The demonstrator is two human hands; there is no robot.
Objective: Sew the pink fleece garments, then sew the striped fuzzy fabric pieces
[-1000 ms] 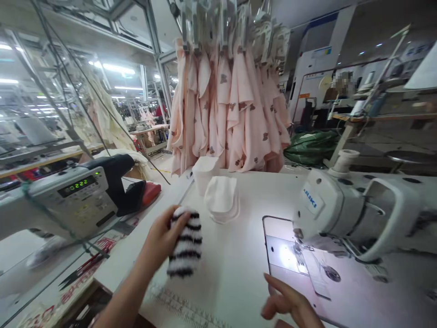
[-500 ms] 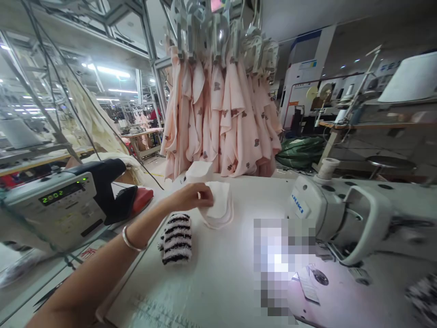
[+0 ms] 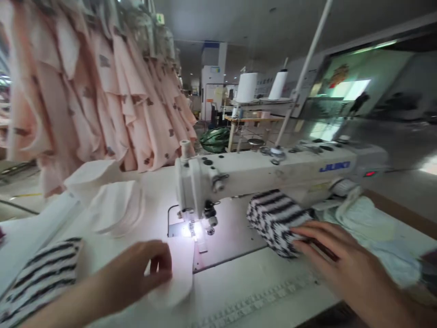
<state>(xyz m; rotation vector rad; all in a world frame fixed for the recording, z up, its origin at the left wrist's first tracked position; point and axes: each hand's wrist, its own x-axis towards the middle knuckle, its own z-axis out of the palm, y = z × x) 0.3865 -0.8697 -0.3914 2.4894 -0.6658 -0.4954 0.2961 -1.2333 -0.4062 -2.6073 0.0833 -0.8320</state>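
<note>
My left hand (image 3: 136,273) pinches a white round fabric piece (image 3: 175,282) on the table, just in front of the lit needle area (image 3: 191,230) of the white Juki sewing machine (image 3: 259,175). My right hand (image 3: 341,264) reaches onto a stack of black-and-white striped fuzzy fabric (image 3: 273,218) under the machine arm, fingers stretched over its near edge. A second striped fuzzy piece (image 3: 37,278) lies at the lower left by my left forearm.
A stack of white round pieces (image 3: 116,205) and a taller white stack (image 3: 87,177) sit at the back left. Pink printed garments (image 3: 102,95) hang behind the table. White cloth (image 3: 372,228) lies to the right. A ruler strip (image 3: 259,298) runs along the front edge.
My view swung right. My left hand took a white piece from the stack and brought it to the needle area. My right hand reached to the striped stack.
</note>
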